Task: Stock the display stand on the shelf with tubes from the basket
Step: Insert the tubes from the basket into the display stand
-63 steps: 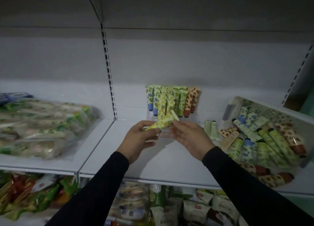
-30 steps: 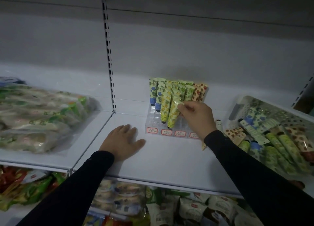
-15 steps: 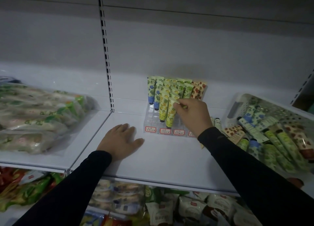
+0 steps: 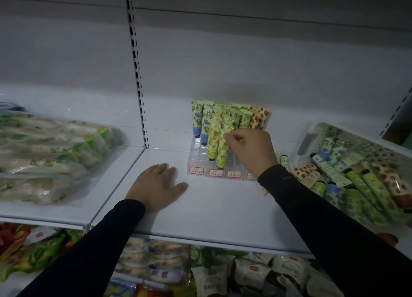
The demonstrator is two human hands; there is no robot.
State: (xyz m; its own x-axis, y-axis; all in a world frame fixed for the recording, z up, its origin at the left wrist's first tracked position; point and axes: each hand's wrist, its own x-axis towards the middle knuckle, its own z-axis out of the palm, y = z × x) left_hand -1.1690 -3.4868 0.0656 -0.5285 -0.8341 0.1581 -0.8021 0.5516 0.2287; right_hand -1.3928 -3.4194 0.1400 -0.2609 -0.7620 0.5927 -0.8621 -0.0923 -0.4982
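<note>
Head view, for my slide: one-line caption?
Right hand seats a yellow tube in the display stand; left hand rests flat.

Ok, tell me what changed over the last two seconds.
The left hand let go of the yellow tube and moved down to lie flat on the shelf. The right hand carried the tube into the display stand and pinches its top. The basket and the bagged goods stayed put.
</note>
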